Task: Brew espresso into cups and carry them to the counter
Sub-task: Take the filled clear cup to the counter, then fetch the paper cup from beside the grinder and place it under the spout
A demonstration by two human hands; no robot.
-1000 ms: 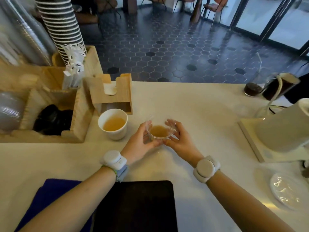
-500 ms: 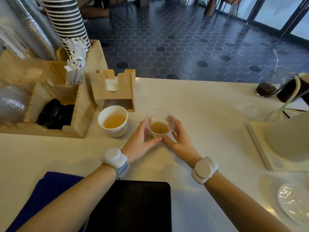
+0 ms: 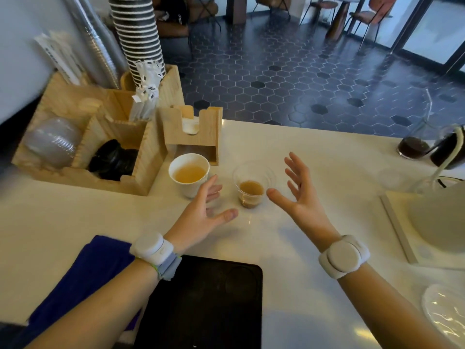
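Observation:
A clear plastic cup (image 3: 251, 190) with a little brown espresso stands on the white counter (image 3: 302, 157). Just left of it stands a white paper cup (image 3: 189, 173) holding a tan drink. My left hand (image 3: 203, 212) hovers to the lower left of the clear cup, fingers spread, touching nothing. On the cup's right my right hand (image 3: 299, 195) is raised with its fingers fanned out, apart from the cup.
A wooden organiser (image 3: 100, 137) with black lids, dome lids, straws and a tall cup stack (image 3: 137, 34) fills the left. A napkin holder (image 3: 193, 129) stands behind the cups. A black tray (image 3: 208, 303) and blue cloth (image 3: 75, 275) lie near me. A scale with a white kettle (image 3: 437, 215) and dark glass vessels (image 3: 427, 144) sit at right.
Both hands held the clear cup on the counter; they have now let go and drawn back with fingers spread. The cup stays standing beside the paper cup.

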